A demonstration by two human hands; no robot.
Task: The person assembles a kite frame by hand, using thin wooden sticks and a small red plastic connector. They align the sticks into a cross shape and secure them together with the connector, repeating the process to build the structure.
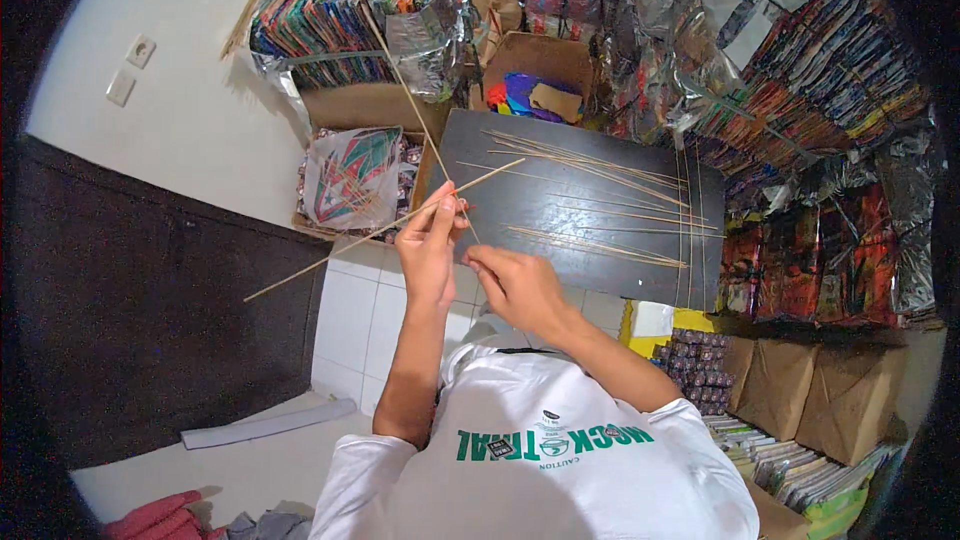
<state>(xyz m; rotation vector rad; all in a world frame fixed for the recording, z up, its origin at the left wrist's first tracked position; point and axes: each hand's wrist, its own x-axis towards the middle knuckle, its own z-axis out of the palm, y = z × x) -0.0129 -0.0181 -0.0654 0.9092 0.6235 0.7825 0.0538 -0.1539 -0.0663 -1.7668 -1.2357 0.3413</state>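
My left hand [428,250] is raised over the table's left edge. Its thumb and fingers pinch two thin bamboo sticks where they cross. One bamboo stick [340,257] slants from lower left to upper right; the other bamboo stick [408,90] runs up toward the stacked bundles, its short lower end pointing down past my fingers. Just below and to the right, my right hand [522,288] has thumb and forefinger pressed together close to that lower end. Whatever lies between those fingertips is too small to make out.
More thin sticks [600,165] lie spread over the dark table [480,140]. Behind it stand an open cardboard box [555,55] with coloured pieces and tall plastic-wrapped bundles [800,50]. A box with a patterned kite-like sheet [350,175] sits left. Paper bags [850,395] stand at right.
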